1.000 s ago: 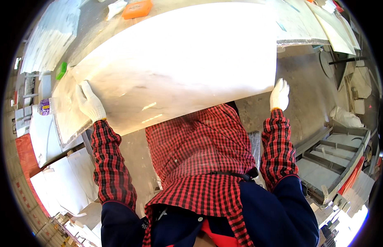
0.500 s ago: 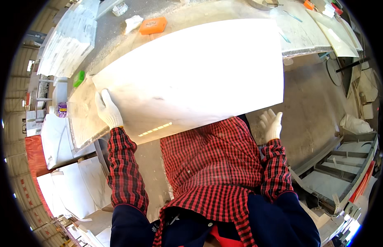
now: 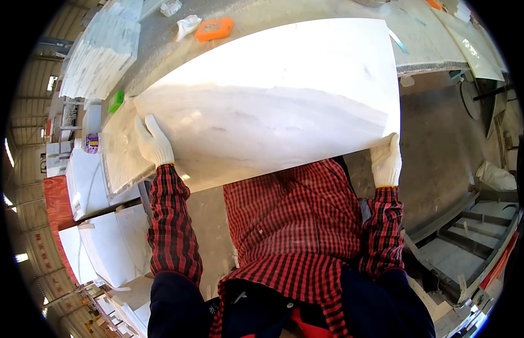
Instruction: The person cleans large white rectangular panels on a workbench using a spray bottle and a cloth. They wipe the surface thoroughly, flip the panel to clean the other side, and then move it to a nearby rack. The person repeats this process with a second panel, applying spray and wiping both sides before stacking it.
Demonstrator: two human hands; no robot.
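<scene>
A large polished white marble slab [image 3: 284,101] with faint grey veining lies in front of me, its near edge sticking out past the worktable [image 3: 126,160]. My left hand [image 3: 155,143], in a white knit glove, holds the slab's left end, thumb lying on the top face and fingers along the edge. At the near right corner my right hand [image 3: 387,160], gloved the same way, grips the slab; some of its fingers are hidden beneath.
Beyond the slab lie an orange box [image 3: 214,29], a crumpled white bag [image 3: 188,26] and a green block [image 3: 116,101]. Stacked stone strips [image 3: 101,56] stand at the far left. More white slabs [image 3: 112,245] lean at left; a metal frame [image 3: 467,242] stands right.
My right hand has moved from beside the slab onto its near right corner and closed there. The left hand stays at the left end. Glare on the slab has lessened.
</scene>
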